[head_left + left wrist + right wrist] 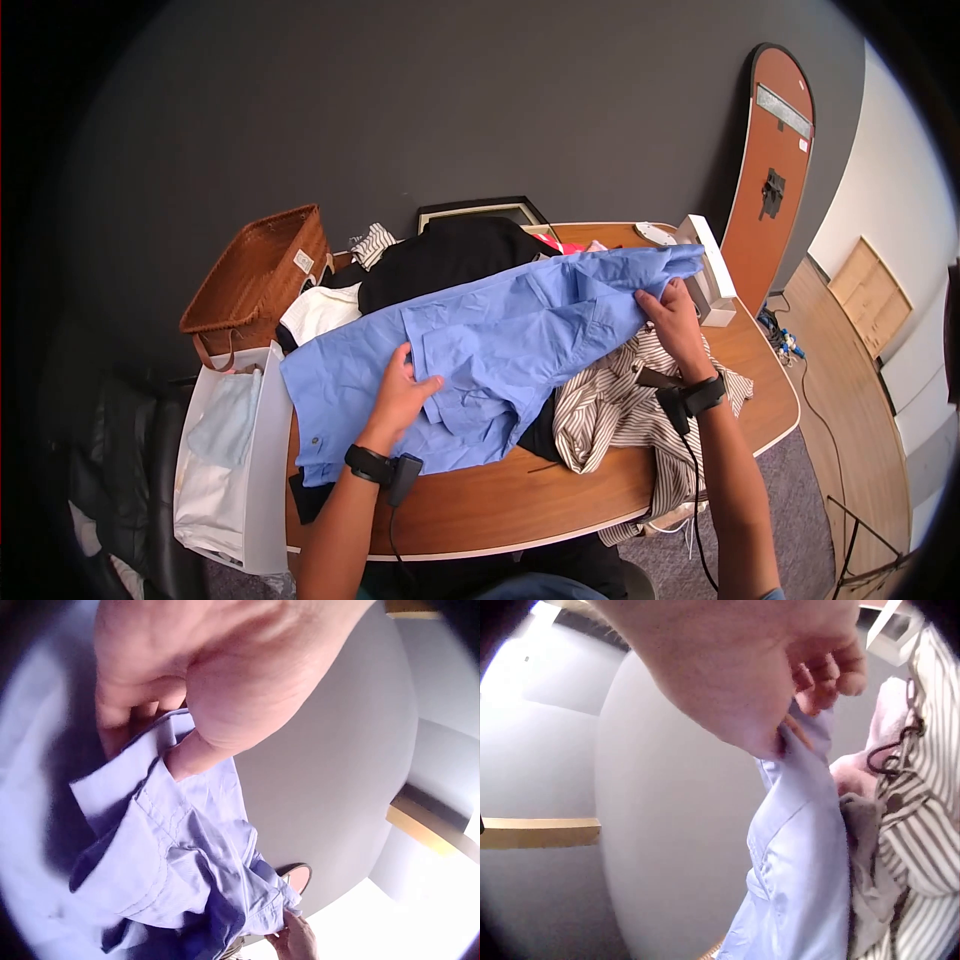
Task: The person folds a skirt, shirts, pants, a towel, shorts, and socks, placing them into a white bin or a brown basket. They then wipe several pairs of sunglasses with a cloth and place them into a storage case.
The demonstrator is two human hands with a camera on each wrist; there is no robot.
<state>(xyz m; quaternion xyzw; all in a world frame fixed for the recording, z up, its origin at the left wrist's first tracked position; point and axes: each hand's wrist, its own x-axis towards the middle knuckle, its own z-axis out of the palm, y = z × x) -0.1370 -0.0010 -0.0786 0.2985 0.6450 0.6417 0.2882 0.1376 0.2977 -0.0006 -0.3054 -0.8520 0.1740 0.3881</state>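
Note:
A light blue shirt (480, 345) lies stretched across the middle of the head view, over other clothes. My left hand (400, 398) pinches a folded fabric edge between thumb and fingers. In the left wrist view, that stitched, open-ended edge (124, 791) hangs below the thumb. Toward the right end of the shirt, my right hand (677, 325) grips the cloth, lifting it above the table. The right wrist view shows the gathered fabric (799, 847) draping down from the thumb and fingers. Beneath that hand is a brown-and-white striped garment (615, 400), partly covered by the shirt.
A wicker basket (255, 270) and a white box (262, 480) with pale cloths stand at left. Dark clothing (450, 255) is heaped behind the shirt. A white carton (712, 270) sits at the wooden table's (480, 510) back right. A brown board (765, 180) leans against the wall.

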